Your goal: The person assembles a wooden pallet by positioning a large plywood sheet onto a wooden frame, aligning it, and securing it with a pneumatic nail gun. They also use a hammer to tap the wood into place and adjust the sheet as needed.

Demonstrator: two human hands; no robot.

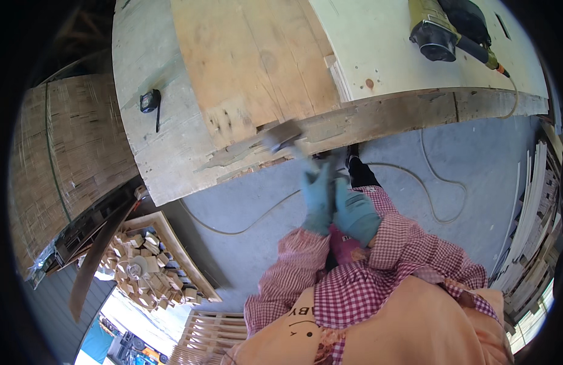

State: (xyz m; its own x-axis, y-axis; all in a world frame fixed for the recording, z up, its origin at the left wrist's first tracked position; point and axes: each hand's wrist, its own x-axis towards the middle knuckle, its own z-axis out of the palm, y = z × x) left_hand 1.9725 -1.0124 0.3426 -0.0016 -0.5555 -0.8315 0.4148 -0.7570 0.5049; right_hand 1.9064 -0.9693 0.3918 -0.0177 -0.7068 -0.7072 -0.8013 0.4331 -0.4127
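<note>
A hammer, smeared by motion, has its head at the near edge of the plywood sheet. Its handle runs down into my left hand, which is closed round it in a blue glove. Beside it, almost touching, my right hand is closed too, in a matching glove. Something dark shows between the two hands; what the right one holds is hidden. The worktable's layered front edge is chipped and worn beneath the hammer head.
A tape measure lies on the table's left part. At the far right rests a nail gun with an air hose. More hose snakes over the floor. A crate of wood blocks stands at lower left, stacked strips at right.
</note>
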